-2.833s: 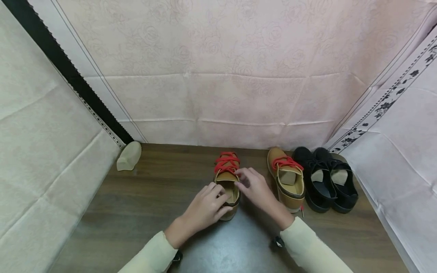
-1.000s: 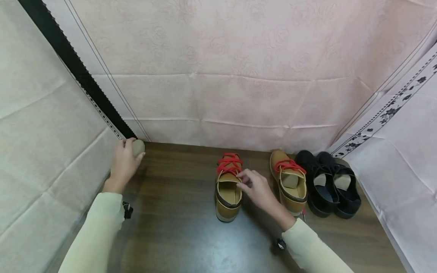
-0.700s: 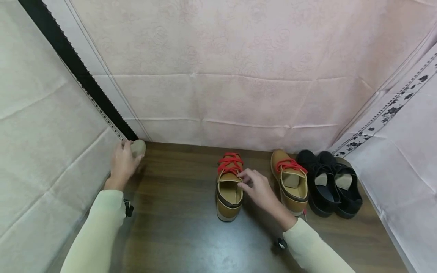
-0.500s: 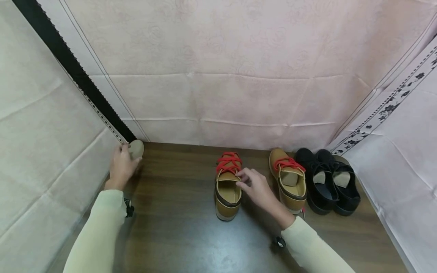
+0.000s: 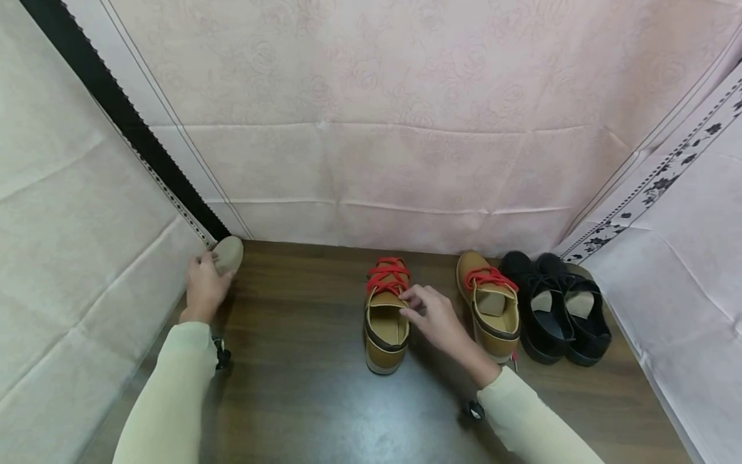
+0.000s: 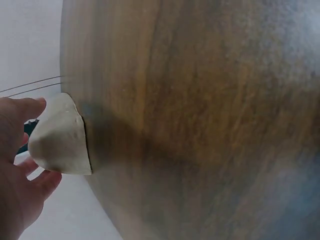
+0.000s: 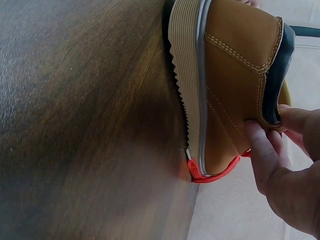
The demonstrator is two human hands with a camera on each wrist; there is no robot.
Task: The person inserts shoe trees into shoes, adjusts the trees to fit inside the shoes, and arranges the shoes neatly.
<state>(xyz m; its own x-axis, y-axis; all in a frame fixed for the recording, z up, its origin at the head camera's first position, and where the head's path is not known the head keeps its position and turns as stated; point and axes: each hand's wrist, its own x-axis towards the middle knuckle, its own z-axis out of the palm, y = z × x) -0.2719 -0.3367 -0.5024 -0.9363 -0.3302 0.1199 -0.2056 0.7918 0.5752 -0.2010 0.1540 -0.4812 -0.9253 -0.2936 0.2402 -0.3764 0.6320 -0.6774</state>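
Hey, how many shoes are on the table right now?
4. One tan shoe at the centre, held by the right hand; a second tan shoe to its right; two black shoes at the far right.

The two shoes (image 5: 387, 322) (image 5: 489, 309) are tan with red laces (image 5: 386, 276). The other pair (image 5: 556, 308) is black. The counter (image 5: 301, 386) is dark brown wood. The cloth (image 5: 371, 129) behind is pale pink with roses. The sleeves (image 5: 168, 399) are cream.

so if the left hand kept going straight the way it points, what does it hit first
Likely the pale shoe insert its fingers already grip, then the fabric wall in the corner just beyond the left hand; depth is unclear.
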